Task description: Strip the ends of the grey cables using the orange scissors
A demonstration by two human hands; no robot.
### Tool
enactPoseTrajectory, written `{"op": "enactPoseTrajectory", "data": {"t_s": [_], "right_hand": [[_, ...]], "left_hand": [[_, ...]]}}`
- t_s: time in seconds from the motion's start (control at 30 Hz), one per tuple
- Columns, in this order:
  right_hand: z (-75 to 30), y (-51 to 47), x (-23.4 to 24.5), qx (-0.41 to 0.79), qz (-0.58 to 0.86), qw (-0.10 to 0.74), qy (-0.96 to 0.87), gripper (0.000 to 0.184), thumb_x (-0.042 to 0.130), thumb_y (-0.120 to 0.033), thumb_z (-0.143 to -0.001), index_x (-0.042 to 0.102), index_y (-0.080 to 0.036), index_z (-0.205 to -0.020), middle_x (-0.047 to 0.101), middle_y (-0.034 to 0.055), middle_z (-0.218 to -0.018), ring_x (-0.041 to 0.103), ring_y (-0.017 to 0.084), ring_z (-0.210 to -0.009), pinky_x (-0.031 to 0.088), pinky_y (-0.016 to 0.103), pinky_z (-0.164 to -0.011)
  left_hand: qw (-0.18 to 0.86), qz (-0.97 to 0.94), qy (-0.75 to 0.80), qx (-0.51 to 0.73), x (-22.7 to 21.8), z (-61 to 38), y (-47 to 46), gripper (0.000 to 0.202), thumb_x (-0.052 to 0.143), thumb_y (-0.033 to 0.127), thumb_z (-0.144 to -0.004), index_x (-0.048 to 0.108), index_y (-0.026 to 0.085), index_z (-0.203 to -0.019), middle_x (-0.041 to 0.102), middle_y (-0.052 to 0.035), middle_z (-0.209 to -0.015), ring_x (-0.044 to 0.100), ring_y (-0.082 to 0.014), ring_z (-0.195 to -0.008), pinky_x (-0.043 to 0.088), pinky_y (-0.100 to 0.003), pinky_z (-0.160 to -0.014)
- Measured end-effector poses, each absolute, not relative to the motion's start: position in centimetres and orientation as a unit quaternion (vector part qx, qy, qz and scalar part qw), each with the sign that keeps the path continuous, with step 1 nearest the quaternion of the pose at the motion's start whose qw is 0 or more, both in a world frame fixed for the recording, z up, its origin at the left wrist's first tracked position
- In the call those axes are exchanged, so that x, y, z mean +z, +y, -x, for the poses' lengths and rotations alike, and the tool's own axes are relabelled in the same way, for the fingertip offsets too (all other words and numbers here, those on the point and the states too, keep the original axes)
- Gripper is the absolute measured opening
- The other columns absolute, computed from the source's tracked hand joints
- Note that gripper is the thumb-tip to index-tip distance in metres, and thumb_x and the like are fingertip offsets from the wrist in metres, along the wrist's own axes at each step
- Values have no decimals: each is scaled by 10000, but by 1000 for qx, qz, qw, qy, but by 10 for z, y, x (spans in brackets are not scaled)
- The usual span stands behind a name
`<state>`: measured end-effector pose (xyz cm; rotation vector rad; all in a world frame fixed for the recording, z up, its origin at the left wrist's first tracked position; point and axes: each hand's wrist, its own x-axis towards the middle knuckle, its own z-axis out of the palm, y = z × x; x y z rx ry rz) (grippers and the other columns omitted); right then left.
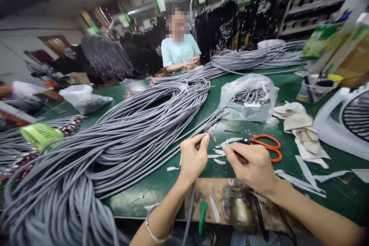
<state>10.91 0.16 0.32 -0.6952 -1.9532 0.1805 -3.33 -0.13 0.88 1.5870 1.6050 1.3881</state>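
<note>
My left hand point(194, 157) is closed around a grey cable point(189, 209), which hangs down below the fist past the table's front edge. Reddish, copper-coloured wire ends point(213, 137) stick out beyond its thumb and forefinger. Just to the right, my right hand point(250, 163) is pinched, its fingertips beside pale strips; what it grips is hidden. Scissors with orange handles point(271, 147) lie behind my right hand. Scattered white strips point(219, 161) lie on the green table between the hands. Under my right wrist sits a small worn metal device point(240, 205) on a wooden board point(196, 196).
A big coil of grey cables point(138, 123) fills the left. Behind my hands is a clear plastic bag point(248, 111) of short grey pieces. To the right lie cloth gloves point(302, 127) and a white fan point(340, 123). Across the table a person point(181, 52) works with both hands.
</note>
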Motion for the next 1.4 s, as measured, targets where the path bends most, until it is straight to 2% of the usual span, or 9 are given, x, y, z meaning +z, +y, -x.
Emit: {"op": "enactPoseTrajectory", "data": {"t_s": [0.13,0.4,0.6,0.7,0.83,0.93,1.13,1.3,1.4], "right_hand": [[-117,17,4,88,375,478,-789,307,493,-218,-838,508,-154,-538,351,-59,-432,300,57,-387,251,223,-450],[-116,16,2,130,381,460,-791,289,475,-253,-850,574,-145,-601,408,-41,-460,339,61,-412,256,219,-460],[-118,15,8,184,371,450,-792,313,464,-249,-855,557,-146,-575,350,-56,-423,298,55,-381,254,206,-408],[-119,13,9,148,327,483,-799,282,472,-202,-843,561,-150,-580,418,-47,-423,359,58,-373,292,203,-415],[-119,13,8,46,257,541,-799,191,517,-113,-794,590,-145,-621,600,6,-530,541,91,-469,389,206,-496],[-118,13,9,24,244,549,-799,170,534,-97,-780,593,-139,-626,637,18,-562,581,102,-496,416,204,-517],[-115,9,8,-11,292,534,-794,145,527,-117,-800,611,-138,-684,638,15,-574,546,89,-461,396,207,-492],[-114,11,5,-26,262,511,-818,186,515,-135,-810,602,-147,-646,577,-11,-489,487,81,-409,357,218,-460],[-113,10,6,3,325,513,-794,184,506,-143,-822,610,-145,-670,555,-22,-478,469,73,-398,351,209,-451]], "left_hand": [[341,-568,536,523,8,27,-6,331,468,353,-845,683,100,-845,307,49,-502,226,-51,-423,170,-194,-391],[344,-577,528,520,8,22,-13,317,475,342,-848,682,101,-845,356,38,-515,274,-55,-437,221,-188,-398],[151,-659,530,512,6,19,-18,192,539,202,-804,686,121,-897,605,-22,-625,502,-100,-511,394,-203,-502],[75,-689,520,498,9,17,-21,192,524,145,-801,675,123,-918,650,-37,-693,541,-102,-531,419,-205,-528],[94,-688,532,484,14,15,-22,174,509,150,-813,674,130,-865,637,-22,-635,557,-108,-516,423,-203,-508],[101,-695,526,480,12,14,-23,180,487,137,-828,666,128,-843,663,-38,-690,610,-126,-588,448,-203,-552],[-73,-739,494,453,2,19,-25,193,467,111,-822,636,69,-905,637,-70,-623,591,-152,-519,396,-242,-466],[1,-725,515,457,4,19,-24,187,456,95,-824,637,117,-863,672,-57,-694,614,-138,-556,429,-225,-498],[-36,-731,505,457,3,17,-23,184,455,109,-823,636,97,-853,666,-70,-656,616,-161,-541,410,-247,-462]]}}
